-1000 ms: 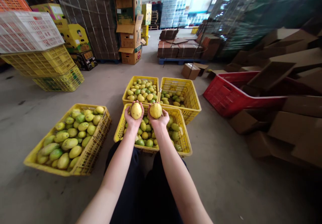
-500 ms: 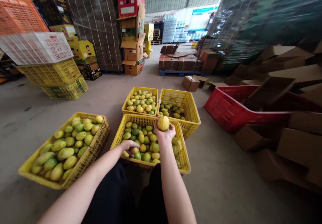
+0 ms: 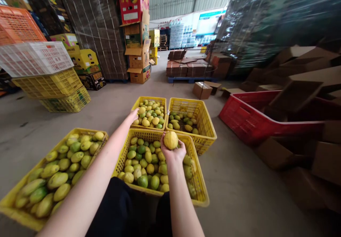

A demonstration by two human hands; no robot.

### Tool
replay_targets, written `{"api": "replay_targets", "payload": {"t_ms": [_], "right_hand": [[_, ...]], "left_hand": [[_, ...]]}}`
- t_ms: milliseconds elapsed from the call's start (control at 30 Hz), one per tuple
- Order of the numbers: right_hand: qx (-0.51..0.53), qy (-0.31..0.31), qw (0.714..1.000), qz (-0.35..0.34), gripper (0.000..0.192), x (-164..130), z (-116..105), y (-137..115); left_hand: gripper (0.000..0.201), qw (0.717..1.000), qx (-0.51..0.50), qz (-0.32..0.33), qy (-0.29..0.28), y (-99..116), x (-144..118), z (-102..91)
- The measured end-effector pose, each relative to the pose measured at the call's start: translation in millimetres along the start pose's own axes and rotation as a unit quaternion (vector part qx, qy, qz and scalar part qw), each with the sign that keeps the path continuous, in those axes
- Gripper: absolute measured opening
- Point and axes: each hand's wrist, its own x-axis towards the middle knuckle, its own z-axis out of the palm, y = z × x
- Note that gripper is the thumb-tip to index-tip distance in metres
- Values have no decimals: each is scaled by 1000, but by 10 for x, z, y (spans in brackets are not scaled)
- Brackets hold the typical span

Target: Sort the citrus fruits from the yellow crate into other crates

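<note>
My right hand (image 3: 173, 155) is raised over the near yellow crate (image 3: 198, 183) and grips a round yellow mango (image 3: 171, 140). That crate holds several green and yellow mangoes. My left arm is stretched forward, and my left hand (image 3: 133, 115) is at the near-left corner of the far-left yellow crate (image 3: 149, 99), which is full of yellow mangoes. Its fingertips are against the fruit there; whether it grips one is hidden. My dark-clothed knees are at the bottom.
A far-right yellow crate (image 3: 206, 123) is part full. A left yellow crate (image 3: 102, 136) holds larger mangoes. A red crate (image 3: 239, 119) and cardboard boxes (image 3: 298, 87) lie to the right. Stacked crates (image 3: 50, 84) and cartons (image 3: 138, 55) stand behind on the concrete floor.
Both hands held mangoes a second ago. My left hand dropped into the near crate, then reached out to the far-left crate. My right hand kept its mango.
</note>
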Motion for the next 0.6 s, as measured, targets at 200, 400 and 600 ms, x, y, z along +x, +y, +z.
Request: {"api": "replay_targets", "payload": {"t_ms": [200, 400, 600], "right_hand": [[-5, -13, 1000, 0, 30, 46, 40, -48], [-17, -2, 1000, -1, 30, 0, 53, 31], [-122, 11, 992, -12, 27, -94, 67, 38]], "left_hand": [[17, 982, 162, -72, -69, -451, -218, -295], [17, 898, 336, -155, -240, -617, -829, -467], [41, 690, 619, 36, -374, -455, -1589, -295]]}}
